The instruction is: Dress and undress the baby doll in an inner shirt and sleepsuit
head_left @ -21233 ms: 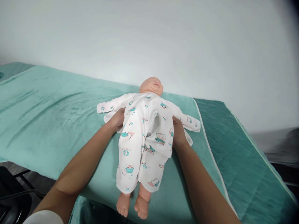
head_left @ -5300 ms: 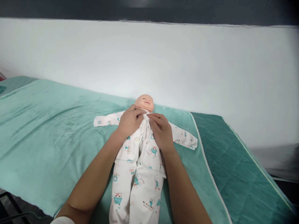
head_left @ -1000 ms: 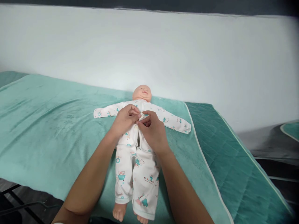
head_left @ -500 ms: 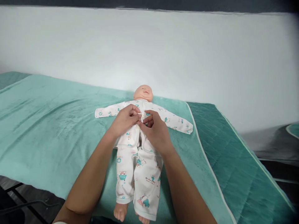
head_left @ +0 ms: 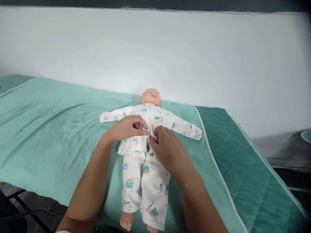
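A baby doll (head_left: 151, 96) lies on its back, head toward the wall and arms spread. It wears a white printed top (head_left: 160, 118) and matching printed trousers (head_left: 155, 191); its bare feet stick out at the near end. At the middle of the top's front opening, my left hand (head_left: 130, 127) pinches the fabric edge between thumb and fingers. My right hand (head_left: 167, 147) grips the other edge just beside it, fingers curled. Below my hands the front edges part in a narrow gap. My fingers hide whatever fastener lies between them.
A light green blanket (head_left: 60, 136) lies under the doll. To the right, a darker green quilted cover (head_left: 238, 155) shows beneath it. A white wall (head_left: 155, 48) rises behind. Dark metal bars (head_left: 24, 207) and a cable are at lower left.
Both hands have moved down the front of the top, from the upper chest toward the belly. The upper front now lies closed and uncovered by my hands.
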Action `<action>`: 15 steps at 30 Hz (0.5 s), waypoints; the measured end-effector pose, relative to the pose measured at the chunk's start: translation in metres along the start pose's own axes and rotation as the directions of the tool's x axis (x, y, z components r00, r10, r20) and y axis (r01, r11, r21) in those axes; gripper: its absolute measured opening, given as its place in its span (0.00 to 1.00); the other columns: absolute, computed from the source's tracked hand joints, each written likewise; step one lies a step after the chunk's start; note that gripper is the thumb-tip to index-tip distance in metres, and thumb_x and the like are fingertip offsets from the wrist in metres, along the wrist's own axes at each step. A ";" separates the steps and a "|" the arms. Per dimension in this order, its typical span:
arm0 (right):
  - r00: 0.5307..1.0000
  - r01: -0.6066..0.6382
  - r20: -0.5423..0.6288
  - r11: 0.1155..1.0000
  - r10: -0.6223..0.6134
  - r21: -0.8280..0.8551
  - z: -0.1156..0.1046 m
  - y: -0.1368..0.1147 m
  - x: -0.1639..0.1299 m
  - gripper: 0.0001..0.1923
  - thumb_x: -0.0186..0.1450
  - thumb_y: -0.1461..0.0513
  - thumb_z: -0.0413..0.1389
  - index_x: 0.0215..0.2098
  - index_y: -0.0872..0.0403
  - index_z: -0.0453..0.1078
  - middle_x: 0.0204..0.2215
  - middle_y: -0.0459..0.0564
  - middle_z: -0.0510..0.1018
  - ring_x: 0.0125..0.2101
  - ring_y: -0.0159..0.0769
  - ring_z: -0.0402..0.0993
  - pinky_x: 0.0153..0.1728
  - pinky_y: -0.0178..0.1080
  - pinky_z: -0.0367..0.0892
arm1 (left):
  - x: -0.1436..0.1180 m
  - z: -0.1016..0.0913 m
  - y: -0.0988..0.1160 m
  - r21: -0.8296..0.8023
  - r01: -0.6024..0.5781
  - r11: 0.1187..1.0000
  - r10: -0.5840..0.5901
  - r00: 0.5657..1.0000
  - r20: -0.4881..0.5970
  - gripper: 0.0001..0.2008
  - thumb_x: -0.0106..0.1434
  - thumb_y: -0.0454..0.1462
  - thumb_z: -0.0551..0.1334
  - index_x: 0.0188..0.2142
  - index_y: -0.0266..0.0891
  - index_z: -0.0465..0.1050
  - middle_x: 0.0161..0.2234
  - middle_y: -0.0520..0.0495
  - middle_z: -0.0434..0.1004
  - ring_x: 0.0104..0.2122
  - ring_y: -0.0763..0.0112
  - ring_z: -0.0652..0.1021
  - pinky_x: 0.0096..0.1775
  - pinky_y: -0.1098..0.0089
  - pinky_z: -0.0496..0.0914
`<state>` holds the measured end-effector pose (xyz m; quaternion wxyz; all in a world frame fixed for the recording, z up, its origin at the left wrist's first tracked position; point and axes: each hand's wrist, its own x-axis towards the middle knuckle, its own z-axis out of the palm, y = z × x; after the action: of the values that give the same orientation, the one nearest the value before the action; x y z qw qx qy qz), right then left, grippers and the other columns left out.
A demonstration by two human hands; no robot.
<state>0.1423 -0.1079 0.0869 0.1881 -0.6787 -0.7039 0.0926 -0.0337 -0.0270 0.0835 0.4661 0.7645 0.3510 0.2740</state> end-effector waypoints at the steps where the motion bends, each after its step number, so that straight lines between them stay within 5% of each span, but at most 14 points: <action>1: 1.000 -0.002 0.016 1.000 0.002 0.001 -0.001 0.000 0.000 0.10 0.66 0.62 0.51 0.28 0.49 0.55 0.26 0.47 0.69 0.24 0.36 0.60 0.27 0.38 0.51 | 0.000 0.000 0.000 0.039 -0.014 0.999 0.014 1.000 0.006 0.08 0.55 0.42 0.69 0.33 0.40 0.78 0.32 0.49 0.74 0.29 0.73 0.71 0.30 0.73 0.66; 5: 0.995 0.013 0.097 0.996 -0.021 0.084 -0.005 0.004 0.002 0.14 0.67 0.61 0.50 0.25 0.50 0.55 0.23 0.45 0.69 0.23 0.35 0.59 0.26 0.38 0.50 | 0.002 0.001 -0.002 0.129 -0.048 0.990 0.044 0.998 0.034 0.05 0.57 0.39 0.67 0.31 0.40 0.78 0.34 0.49 0.74 0.30 0.75 0.71 0.31 0.74 0.65; 10: 0.984 -0.024 0.174 0.958 -0.028 0.287 -0.014 0.017 0.007 0.15 0.68 0.57 0.51 0.23 0.51 0.60 0.20 0.43 0.69 0.23 0.33 0.61 0.26 0.37 0.52 | -0.001 -0.002 -0.001 0.054 0.003 0.999 -0.007 0.997 0.073 0.07 0.61 0.40 0.65 0.32 0.37 0.74 0.27 0.52 0.72 0.27 0.76 0.70 0.29 0.74 0.64; 15: 0.966 -0.157 0.259 0.731 -0.028 0.664 -0.013 0.033 0.012 0.17 0.67 0.50 0.55 0.27 0.52 0.67 0.19 0.41 0.68 0.22 0.30 0.60 0.25 0.35 0.55 | -0.001 0.003 0.004 -0.252 0.019 0.968 0.019 0.989 0.147 0.12 0.62 0.43 0.66 0.35 0.36 0.71 0.26 0.51 0.74 0.26 0.75 0.74 0.31 0.72 0.70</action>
<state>0.1776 -0.0952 0.0882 0.3287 -0.5697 -0.6152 0.4347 -0.0314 -0.0307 0.0854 0.5845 0.7171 0.2776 0.2589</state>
